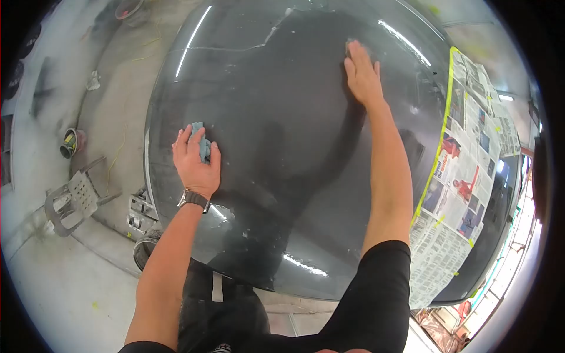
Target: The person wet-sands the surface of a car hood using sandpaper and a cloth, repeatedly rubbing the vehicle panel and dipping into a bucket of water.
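A glossy dark grey car panel point(282, 88) stretches out in front of me, with pale scratches and a jagged light line across its far part. My left hand point(198, 167) rests on its left side, fingers closed over a crumpled blue-green cloth point(204, 147). Farther out, toward the upper right, my right hand point(364, 76) presses on the panel with its fingers close together. A small greyish edge shows at those fingertips; what it belongs to is mostly hidden beneath them.
Newspaper sheets point(465, 159) edged with yellow tape point(434, 159) cover the car's right side. On the floor at left stand a grey plastic chair point(79, 197) and a small bucket point(72, 143). Another container point(128, 8) is at the upper left.
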### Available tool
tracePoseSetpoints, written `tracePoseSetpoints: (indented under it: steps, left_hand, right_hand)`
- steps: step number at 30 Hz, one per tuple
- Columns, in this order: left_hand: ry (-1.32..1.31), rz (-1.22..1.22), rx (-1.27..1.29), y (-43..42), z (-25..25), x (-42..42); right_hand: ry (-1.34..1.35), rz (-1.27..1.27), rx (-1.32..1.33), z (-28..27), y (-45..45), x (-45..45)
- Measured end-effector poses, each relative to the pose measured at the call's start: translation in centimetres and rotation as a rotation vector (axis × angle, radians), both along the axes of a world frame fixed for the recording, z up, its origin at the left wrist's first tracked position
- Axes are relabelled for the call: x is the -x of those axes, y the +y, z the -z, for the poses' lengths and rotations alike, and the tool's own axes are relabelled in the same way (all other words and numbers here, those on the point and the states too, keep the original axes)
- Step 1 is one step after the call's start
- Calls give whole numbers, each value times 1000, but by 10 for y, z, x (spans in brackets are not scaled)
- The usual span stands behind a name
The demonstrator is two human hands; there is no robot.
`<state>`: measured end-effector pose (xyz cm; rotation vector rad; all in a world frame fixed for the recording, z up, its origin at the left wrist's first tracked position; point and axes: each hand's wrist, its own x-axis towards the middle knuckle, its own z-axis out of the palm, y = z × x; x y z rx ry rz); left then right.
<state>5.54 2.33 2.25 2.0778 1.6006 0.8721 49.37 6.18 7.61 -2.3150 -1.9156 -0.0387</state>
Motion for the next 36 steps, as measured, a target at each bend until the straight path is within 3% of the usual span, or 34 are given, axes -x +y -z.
tracePoseSetpoints:
  steps: [2, 4, 5, 7, 9, 11, 13, 16, 17, 19, 21, 23, 25, 27, 30, 33, 36]
  left_hand:
    - [19, 14, 24, -5, -4, 8]
    - [15, 3, 21, -1, -4, 2]
    - [17, 6, 19, -2, -4, 3]
    - [22, 1, 14, -1, -2, 2]
    - [10, 1, 19, 1, -5, -1]
    - [29, 13, 19, -3, -6, 4]
    - [38, 14, -13, -1, -5, 1]
    - [59, 9, 5, -5, -7, 2]
    - [63, 0, 11, -2, -9, 0]
    - [34, -4, 16, -2, -5, 1]
    - [11, -5, 25, -1, -4, 0]
    - [9, 3, 28, -2, -3, 2]
    - [17, 9, 25, -3, -2, 6]
    - [18, 4, -8, 0, -2, -2]
    - [62, 21, -31, -4, -8, 4]
    - [51, 48, -25, -2, -2, 4]
    - [62, 61, -49, -2, 0, 1]
  right_hand:
    - [-72, 106, -77, 13, 11, 15]
    - [-85, -48, 25, -1, -28, 61]
    - [-100, -152, 143, -11, -54, 93]
    - [195, -293, 492, -48, -101, 162]
    - [207, -455, 557, -37, -101, 142]
    - [-1, -348, 195, -13, -46, 90]
    - [69, -172, 58, -6, 29, 45]
    - [-48, 2, -142, 20, 56, 67]
    - [-87, -84, -125, 20, 36, 82]
    - [-66, -274, 130, -4, -22, 138]
    - [204, -507, 385, -19, -87, 177]
    - [175, -515, 502, -32, -75, 157]
    - [-170, -372, 183, -9, -14, 98]
    - [112, -42, 26, 1, 54, 49]
    - [-113, 6, -76, 27, 52, 68]
    - [-75, 23, 20, -1, -82, 115]
    - [126, 328, 236, -32, -243, 178]
